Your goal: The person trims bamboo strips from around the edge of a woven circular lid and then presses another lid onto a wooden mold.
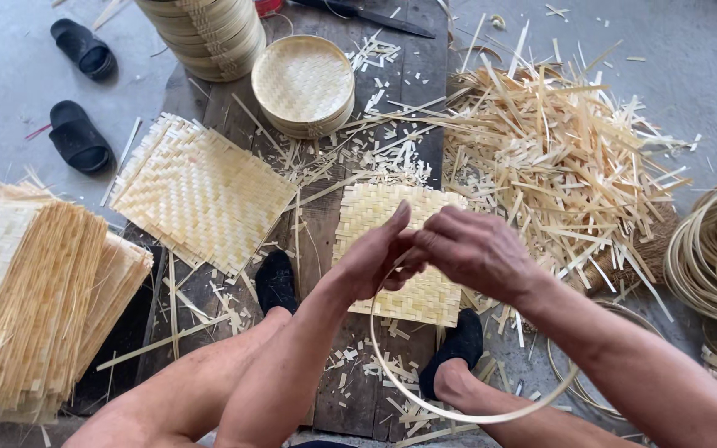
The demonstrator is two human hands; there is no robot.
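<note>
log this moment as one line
left hand + right hand: pinching bamboo hoop | under hands: woven mat | left: mat stack | right: strip pile

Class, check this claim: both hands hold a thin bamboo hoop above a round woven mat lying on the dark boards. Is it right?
Not quite. In the head view, the left hand and right hand do hold the bamboo hoop, but the woven mat beneath them is square, not round.
</note>
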